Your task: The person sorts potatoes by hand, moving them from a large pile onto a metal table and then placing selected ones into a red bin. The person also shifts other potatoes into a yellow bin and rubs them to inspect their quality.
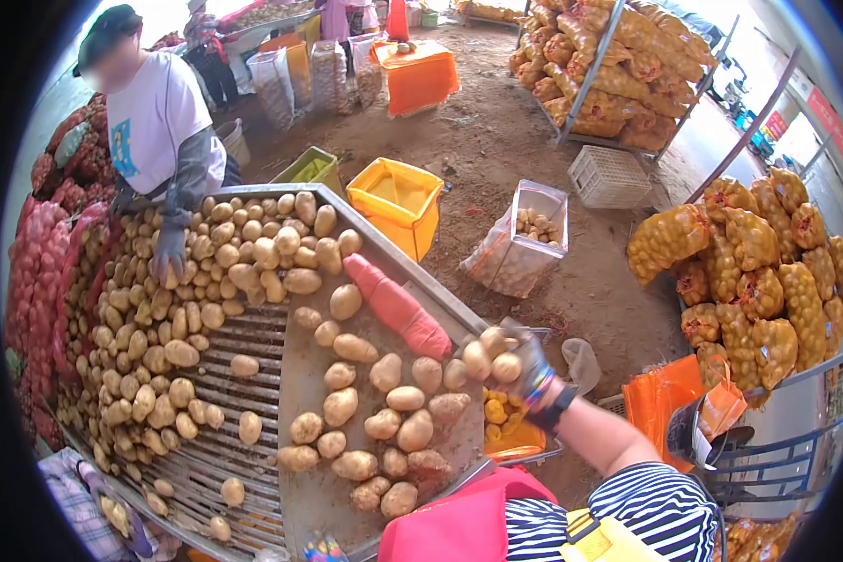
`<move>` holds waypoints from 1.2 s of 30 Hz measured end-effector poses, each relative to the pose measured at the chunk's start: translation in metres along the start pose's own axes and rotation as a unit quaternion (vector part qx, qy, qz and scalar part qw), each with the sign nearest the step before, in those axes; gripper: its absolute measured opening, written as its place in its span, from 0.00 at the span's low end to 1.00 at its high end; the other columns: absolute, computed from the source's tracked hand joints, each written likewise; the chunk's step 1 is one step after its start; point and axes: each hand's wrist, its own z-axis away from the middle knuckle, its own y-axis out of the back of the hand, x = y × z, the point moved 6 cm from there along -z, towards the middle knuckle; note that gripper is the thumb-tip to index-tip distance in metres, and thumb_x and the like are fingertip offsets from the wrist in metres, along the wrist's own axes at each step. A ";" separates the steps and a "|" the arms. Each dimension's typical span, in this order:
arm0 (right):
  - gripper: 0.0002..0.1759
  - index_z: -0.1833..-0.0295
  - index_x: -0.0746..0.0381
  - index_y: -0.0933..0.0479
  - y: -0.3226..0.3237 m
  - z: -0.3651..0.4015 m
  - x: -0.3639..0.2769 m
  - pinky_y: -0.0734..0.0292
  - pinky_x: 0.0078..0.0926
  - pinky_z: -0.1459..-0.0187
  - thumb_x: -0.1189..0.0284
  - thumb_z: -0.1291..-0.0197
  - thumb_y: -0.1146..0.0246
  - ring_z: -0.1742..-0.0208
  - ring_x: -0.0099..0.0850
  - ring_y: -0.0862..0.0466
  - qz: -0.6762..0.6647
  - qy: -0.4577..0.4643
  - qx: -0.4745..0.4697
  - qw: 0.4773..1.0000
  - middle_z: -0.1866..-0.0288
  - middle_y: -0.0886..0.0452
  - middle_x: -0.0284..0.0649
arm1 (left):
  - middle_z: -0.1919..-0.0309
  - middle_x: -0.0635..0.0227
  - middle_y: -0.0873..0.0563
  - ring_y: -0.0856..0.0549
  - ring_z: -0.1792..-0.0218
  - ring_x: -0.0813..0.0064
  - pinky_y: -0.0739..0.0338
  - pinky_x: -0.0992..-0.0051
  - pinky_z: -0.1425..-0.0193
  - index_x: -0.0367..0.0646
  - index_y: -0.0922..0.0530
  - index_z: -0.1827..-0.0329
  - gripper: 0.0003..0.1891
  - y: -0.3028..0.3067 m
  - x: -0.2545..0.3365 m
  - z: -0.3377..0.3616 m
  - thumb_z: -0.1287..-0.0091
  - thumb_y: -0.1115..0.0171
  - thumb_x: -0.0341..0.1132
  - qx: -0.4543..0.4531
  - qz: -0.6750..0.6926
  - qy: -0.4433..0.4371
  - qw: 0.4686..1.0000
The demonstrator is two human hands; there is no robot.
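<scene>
My right hand (530,367), in a multicoloured glove and with a dark band at the wrist, reaches over the right rim of the sorting table. Its fingers are blurred and curl round a few potatoes (493,356) at the table's corner gap. Below that gap, yellowish potatoes (502,417) lie in an orange-lined container. Only a patterned bit of my left hand (324,549) shows at the bottom edge, near the metal table top (302,501); its fingers are not clear. Loose potatoes (405,399) are spread on the plate between my hands.
A rolled red cloth (398,307) lies along the table's rim. Opposite, a co-worker's gloved hand (170,251) touches heaped potatoes beside the slatted grate (239,375). Beyond stand a yellow bin (395,195), a clear-lined crate (520,245) and stacked potato sacks (754,272).
</scene>
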 end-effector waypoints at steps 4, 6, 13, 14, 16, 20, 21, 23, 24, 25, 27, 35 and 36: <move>0.24 0.51 0.61 0.23 0.018 -0.049 -0.172 0.14 0.42 0.58 0.49 0.33 0.44 0.57 0.41 0.14 0.096 0.142 -0.046 0.984 0.57 0.16 0.45 | 0.63 0.59 0.15 0.16 0.62 0.60 0.21 0.63 0.59 0.41 0.16 0.52 0.14 -0.018 -0.002 0.012 0.38 0.33 0.38 -0.062 -0.072 -0.056 0.994; 0.22 0.57 0.60 0.21 0.013 -0.058 -0.255 0.15 0.36 0.58 0.52 0.31 0.50 0.59 0.36 0.14 0.221 0.328 0.134 0.909 0.61 0.16 0.42 | 0.62 0.57 0.15 0.16 0.61 0.58 0.21 0.62 0.58 0.41 0.16 0.52 0.15 -0.028 -0.019 0.016 0.39 0.33 0.38 -0.087 -0.062 -0.062 0.992; 0.17 0.45 0.61 0.19 0.020 -0.127 -0.157 0.18 0.32 0.51 0.62 0.31 0.40 0.53 0.34 0.15 0.461 0.223 0.056 0.857 0.53 0.15 0.44 | 0.61 0.51 0.15 0.17 0.58 0.48 0.22 0.54 0.52 0.48 0.15 0.52 0.13 0.004 0.018 0.038 0.38 0.36 0.40 -0.041 -0.052 -0.044 0.997; 0.18 0.44 0.62 0.20 -0.016 -0.129 -0.106 0.21 0.33 0.46 0.62 0.32 0.38 0.50 0.36 0.16 0.572 0.230 -0.005 0.788 0.53 0.15 0.44 | 0.60 0.51 0.15 0.17 0.58 0.48 0.22 0.54 0.52 0.48 0.15 0.52 0.13 0.004 0.020 0.036 0.38 0.36 0.41 -0.046 -0.046 -0.037 0.997; 0.21 0.42 0.63 0.21 -0.083 -0.121 -0.002 0.28 0.34 0.37 0.64 0.37 0.34 0.42 0.37 0.19 0.700 0.192 -0.092 0.682 0.47 0.16 0.42 | 0.59 0.52 0.15 0.16 0.57 0.48 0.22 0.53 0.52 0.51 0.15 0.53 0.13 0.006 0.023 0.033 0.37 0.37 0.43 -0.056 -0.048 -0.040 0.997; 0.28 0.37 0.62 0.26 -0.160 -0.158 0.102 0.33 0.34 0.31 0.62 0.39 0.31 0.31 0.44 0.27 0.816 0.365 -0.250 0.373 0.32 0.27 0.49 | 0.60 0.53 0.15 0.16 0.58 0.49 0.22 0.53 0.53 0.51 0.14 0.56 0.12 0.006 0.025 0.032 0.38 0.37 0.44 -0.058 -0.064 -0.029 0.996; 0.34 0.31 0.58 0.29 -0.161 -0.185 0.116 0.33 0.44 0.32 0.56 0.40 0.32 0.31 0.48 0.28 0.854 0.352 -0.219 0.313 0.31 0.27 0.48 | 0.61 0.53 0.14 0.16 0.59 0.50 0.22 0.54 0.54 0.51 0.14 0.57 0.12 0.009 0.029 0.032 0.39 0.36 0.44 -0.054 -0.066 -0.033 0.996; 0.39 0.26 0.51 0.33 -0.176 -0.213 0.136 0.37 0.59 0.32 0.48 0.40 0.35 0.31 0.48 0.27 0.921 0.263 -0.089 0.271 0.31 0.27 0.45 | 0.64 0.55 0.14 0.15 0.61 0.51 0.21 0.55 0.55 0.51 0.14 0.59 0.11 0.014 0.038 0.031 0.39 0.36 0.44 -0.048 -0.068 -0.041 0.996; 0.40 0.25 0.48 0.34 -0.182 -0.224 0.146 0.40 0.64 0.32 0.45 0.40 0.36 0.30 0.47 0.28 0.947 0.198 -0.080 0.242 0.31 0.26 0.45 | 0.67 0.57 0.14 0.15 0.63 0.53 0.21 0.56 0.56 0.50 0.14 0.61 0.10 0.016 0.040 0.029 0.39 0.36 0.42 -0.040 -0.064 -0.041 0.996; 0.41 0.24 0.45 0.35 -0.183 -0.231 0.156 0.43 0.70 0.32 0.42 0.41 0.38 0.30 0.47 0.28 0.967 0.129 -0.071 0.209 0.30 0.26 0.45 | 0.66 0.58 0.14 0.15 0.62 0.53 0.21 0.56 0.56 0.50 0.14 0.61 0.09 0.018 0.042 0.029 0.39 0.36 0.42 -0.034 -0.058 -0.051 0.996; 0.39 0.26 0.45 0.33 -0.180 -0.243 0.177 0.49 0.70 0.29 0.42 0.41 0.39 0.32 0.46 0.25 0.976 0.115 -0.055 0.177 0.36 0.20 0.44 | 0.66 0.58 0.14 0.15 0.62 0.54 0.20 0.56 0.56 0.49 0.14 0.62 0.09 0.019 0.043 0.030 0.39 0.36 0.41 -0.025 -0.045 -0.066 0.996; 0.33 0.35 0.52 0.25 -0.125 -0.184 0.230 0.55 0.69 0.27 0.47 0.43 0.37 0.40 0.44 0.21 0.951 0.236 -0.143 0.141 0.47 0.16 0.44 | 0.67 0.59 0.15 0.15 0.63 0.56 0.20 0.58 0.58 0.46 0.15 0.60 0.10 0.023 0.046 0.027 0.41 0.35 0.38 -0.034 -0.016 -0.081 0.996; 0.32 0.37 0.51 0.24 -0.116 -0.168 0.238 0.44 0.65 0.30 0.47 0.44 0.36 0.41 0.45 0.20 0.959 0.212 -0.135 0.133 0.49 0.16 0.44 | 0.67 0.59 0.15 0.15 0.63 0.55 0.20 0.58 0.58 0.46 0.16 0.53 0.14 0.025 0.048 0.028 0.41 0.36 0.37 -0.030 -0.003 -0.099 0.995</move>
